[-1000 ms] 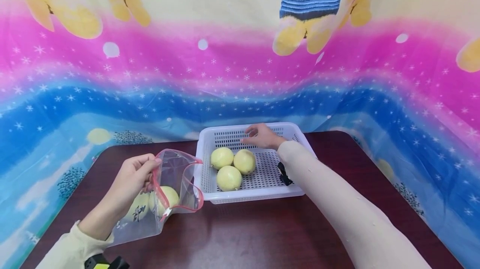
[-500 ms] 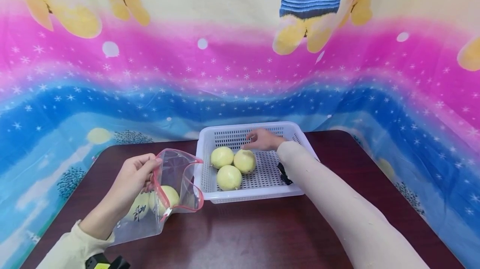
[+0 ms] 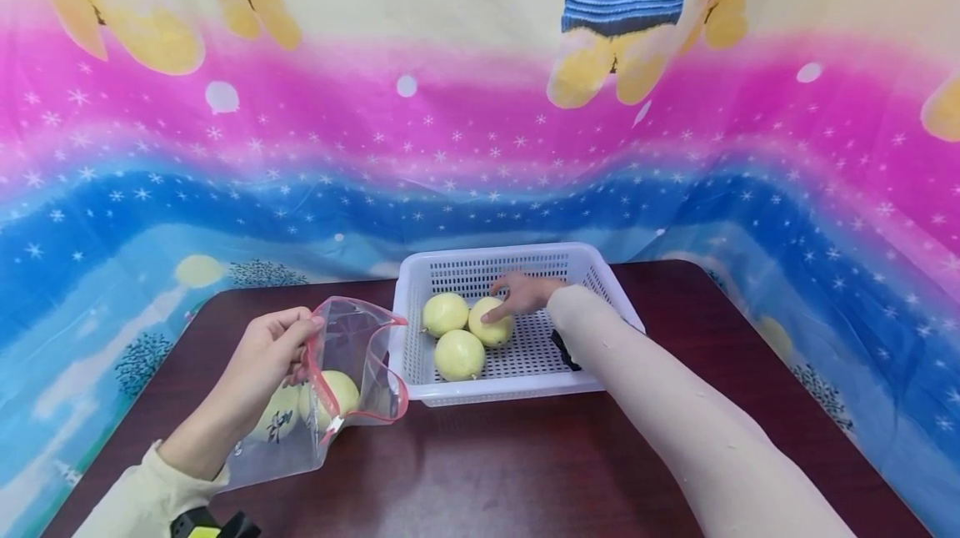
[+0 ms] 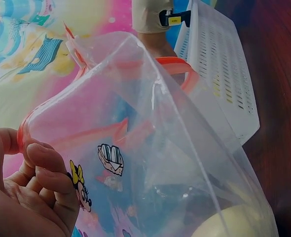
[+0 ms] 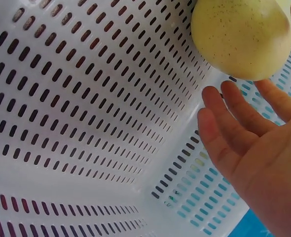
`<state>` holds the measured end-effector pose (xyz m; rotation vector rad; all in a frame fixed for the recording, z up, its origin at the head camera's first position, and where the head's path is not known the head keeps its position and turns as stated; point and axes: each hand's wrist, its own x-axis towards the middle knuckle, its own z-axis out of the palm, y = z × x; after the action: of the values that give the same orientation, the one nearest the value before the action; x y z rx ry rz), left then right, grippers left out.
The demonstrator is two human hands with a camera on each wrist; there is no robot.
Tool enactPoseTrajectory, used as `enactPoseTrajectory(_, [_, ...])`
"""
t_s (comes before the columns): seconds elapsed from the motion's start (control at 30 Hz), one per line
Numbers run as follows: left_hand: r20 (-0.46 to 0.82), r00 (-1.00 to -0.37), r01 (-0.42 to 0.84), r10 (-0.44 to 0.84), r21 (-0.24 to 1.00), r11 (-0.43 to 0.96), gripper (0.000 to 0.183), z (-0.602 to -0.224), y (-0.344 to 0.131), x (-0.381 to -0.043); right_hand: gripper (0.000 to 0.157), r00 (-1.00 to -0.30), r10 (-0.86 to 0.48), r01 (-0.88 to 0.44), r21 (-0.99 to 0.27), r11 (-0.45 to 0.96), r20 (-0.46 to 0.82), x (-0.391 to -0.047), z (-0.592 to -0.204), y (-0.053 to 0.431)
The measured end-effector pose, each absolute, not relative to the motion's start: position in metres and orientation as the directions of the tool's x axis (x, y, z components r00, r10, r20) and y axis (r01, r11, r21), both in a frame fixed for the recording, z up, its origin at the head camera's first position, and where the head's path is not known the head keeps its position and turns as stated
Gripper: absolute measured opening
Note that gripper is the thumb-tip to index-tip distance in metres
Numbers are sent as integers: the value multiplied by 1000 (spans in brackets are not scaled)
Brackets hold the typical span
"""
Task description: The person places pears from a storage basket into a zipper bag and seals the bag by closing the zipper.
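Note:
My left hand [image 3: 262, 359] pinches the red zip edge of a clear zip bag [image 3: 288, 456], keeping its mouth spread towards the basket. Through the plastic, pale yellow pears [image 3: 339, 398] show in the bag's lower part. My right hand [image 3: 527, 292] reaches into a white plastic basket [image 3: 510, 388], at the rearmost-right pear [image 3: 491, 331]. In the right wrist view the fingers spread loosely beside this speckled pear [image 5: 241, 39], index fingertip right at its underside, thumb on its other side. Two more pears, one behind [image 3: 445, 314] and one in front [image 3: 459, 356], lie against it.
The basket stands at the back of a dark red-brown table [image 3: 510, 471], its slotted walls rising around the pears. Behind hangs a printed cloth [image 3: 480, 138] that wraps the sides too. The bag's mouth overlaps the basket's left rim in the head view.
My right hand has come down and forward from above the basket's rear part onto the right pear, its fingers spreading apart. The left hand and bag have stayed in place.

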<state>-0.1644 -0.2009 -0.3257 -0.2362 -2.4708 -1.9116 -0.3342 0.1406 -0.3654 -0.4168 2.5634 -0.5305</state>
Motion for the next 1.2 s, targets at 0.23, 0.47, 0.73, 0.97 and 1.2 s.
enactPoseTrajectory(0.23, [90,-990,116,111,962,249,38,-326,-201,-164,87,-840,-320,-76,-489,869,-438,-327,-368,133])
enactPoseTrajectory(0.47, [80,-990,106,112,962,250,38,-326,-201,-164,88,-840,-343,-149,-429,891,-420,-333,-372,135])
enactPoseTrajectory(0.73, [73,-992,97,107,965,245,37,-326,-201,-163,90,-826,-356,-166,-414,895,-438,-334,-368,137])
enactPoseTrajectory(0.97, [83,-990,108,112,964,241,38,-327,-201,-163,86,-807,-366,-176,-404,898,-463,-334,-370,137])
enactPoseTrajectory(1.2, [79,-991,104,108,964,245,38,-328,-201,-163,83,-813,-388,-200,-417,887,-435,-334,-369,138])
